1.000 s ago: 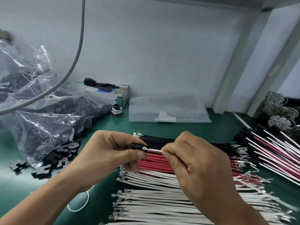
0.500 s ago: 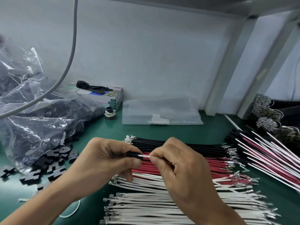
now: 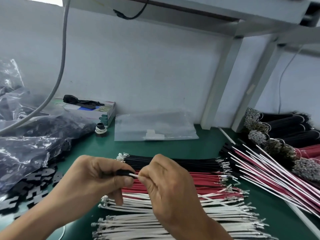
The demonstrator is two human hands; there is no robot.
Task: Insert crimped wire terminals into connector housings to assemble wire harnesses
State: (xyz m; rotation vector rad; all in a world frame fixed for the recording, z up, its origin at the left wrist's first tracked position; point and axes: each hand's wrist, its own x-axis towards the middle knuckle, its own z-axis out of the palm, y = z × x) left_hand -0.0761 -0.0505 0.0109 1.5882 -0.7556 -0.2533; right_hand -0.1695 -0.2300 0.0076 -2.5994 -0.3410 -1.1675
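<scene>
Hands: my left hand is gripping the black housing — my right hand is pinching a white wire.
Left: many loose wires are waiting on the counter.

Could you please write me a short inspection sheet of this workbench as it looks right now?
Surface: green mat, bare patch at centre.
Job's things: black housing in left hand; white wire pinched by right hand; black wires, red wires, white wires in rows.
Clutter: bag of housings, clear bag, box.
Grippers: both hands gripping.
Cables: grey cable hanging at left.
Surroundings: white wall, shelf post.
</scene>
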